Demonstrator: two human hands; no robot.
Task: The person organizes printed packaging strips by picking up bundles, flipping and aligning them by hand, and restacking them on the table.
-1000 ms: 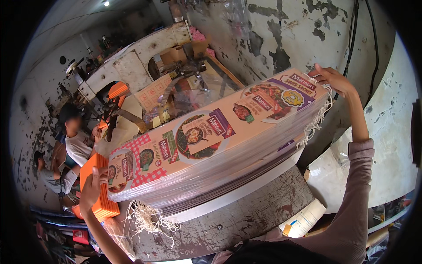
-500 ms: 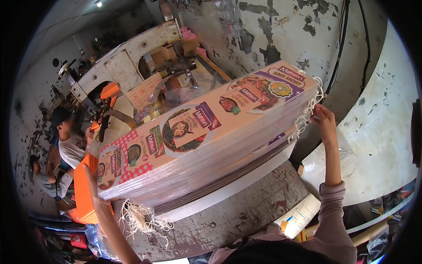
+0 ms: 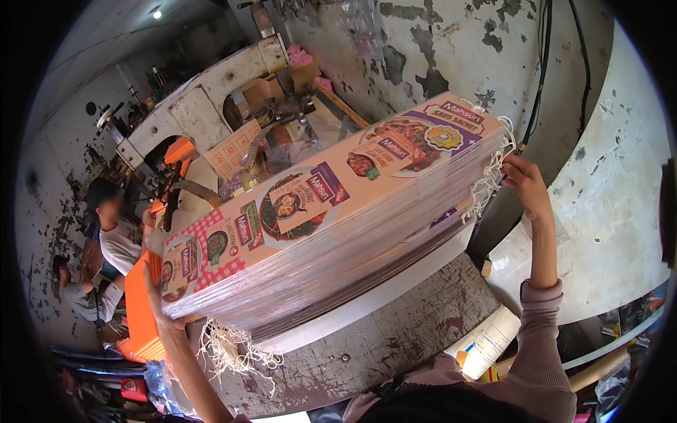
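A long stack of printed cardboard display sheets (image 3: 331, 190), orange-pink with food pictures on top, lies slantwise across the worn bench in front of me. Many white strings hang from both ends: a tangle (image 3: 229, 352) at the near left and looped strings (image 3: 488, 180) at the far right. My left hand (image 3: 156, 299) rests flat along the left end, its fingers straight and partly hidden by the edge. At the other end my right hand (image 3: 529, 185) has bent fingertips pinched at the strings beside the stack.
Orange sheets (image 3: 144, 307) are piled beyond my left hand. A scratched metal bench (image 3: 381, 338) lies under the stack, with a white roll (image 3: 483, 345) near my right elbow. Behind stands a large pale machine (image 3: 190, 106). Two people (image 3: 116, 240) work at the far left.
The view has shifted slightly. My right hand's fingers are more bent and its wrist has turned at the strings. My left hand stays against the left end.
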